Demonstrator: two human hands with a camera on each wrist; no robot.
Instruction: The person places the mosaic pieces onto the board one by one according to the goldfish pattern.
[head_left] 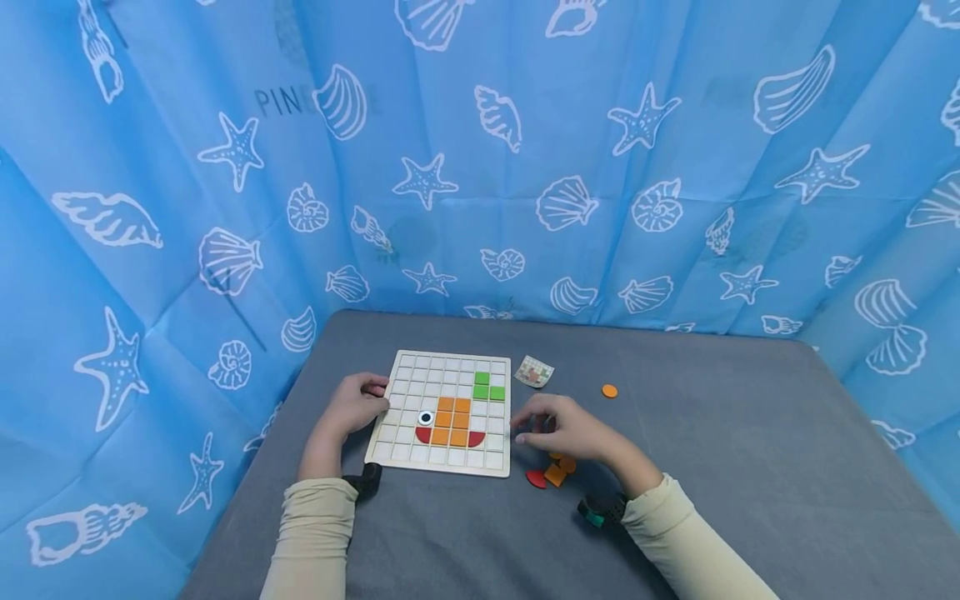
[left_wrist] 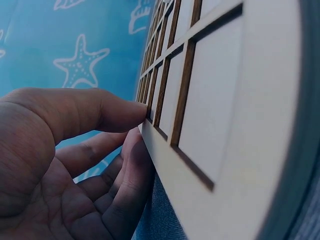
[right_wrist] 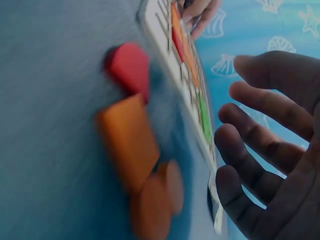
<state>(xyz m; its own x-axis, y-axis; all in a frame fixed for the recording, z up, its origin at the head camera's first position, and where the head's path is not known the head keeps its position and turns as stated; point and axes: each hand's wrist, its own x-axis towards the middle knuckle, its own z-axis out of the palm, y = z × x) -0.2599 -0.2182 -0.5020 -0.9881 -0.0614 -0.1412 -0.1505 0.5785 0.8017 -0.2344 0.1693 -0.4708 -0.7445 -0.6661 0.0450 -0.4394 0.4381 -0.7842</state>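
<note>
A white grid board (head_left: 405,454) lies on the grey table. On it are several orange square tiles (head_left: 452,419), two red curved tiles (head_left: 423,434), a round eye tile (head_left: 426,417) and three green squares (head_left: 482,386). My left hand (head_left: 356,406) pinches the board's left edge, the thumb (left_wrist: 120,116) on top and the fingers beneath. Just off the right edge hovers my right hand (head_left: 562,425), its fingers loosely bent with nothing between them. Below that hand lie loose pieces: a red one (head_left: 536,478), an orange square (head_left: 555,475) and orange rounds (head_left: 567,464).
A small picture card (head_left: 535,372) with a grid pattern lies by the board's upper right corner. One orange disc (head_left: 610,391) sits farther right on the table (head_left: 750,433). Behind the table hangs a blue curtain (head_left: 480,167) with white shells and starfish.
</note>
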